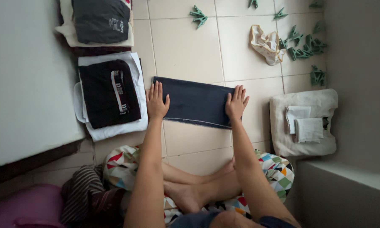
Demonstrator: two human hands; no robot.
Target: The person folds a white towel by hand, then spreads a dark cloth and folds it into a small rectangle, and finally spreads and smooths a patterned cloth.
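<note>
A folded dark navy cloth lies flat on the tiled floor in front of me. My left hand presses flat on its left end, fingers spread. My right hand rests flat on its right end, fingers apart. Neither hand grips the cloth. My crossed legs and bare feet sit below, on a cushion with coloured triangles.
A folded black garment on white ones lies to the left, a dark grey folded pile behind it. Cream folded towels sit right. Green clothes pegs, a crumpled cream cloth, a white bed edge, striped fabric.
</note>
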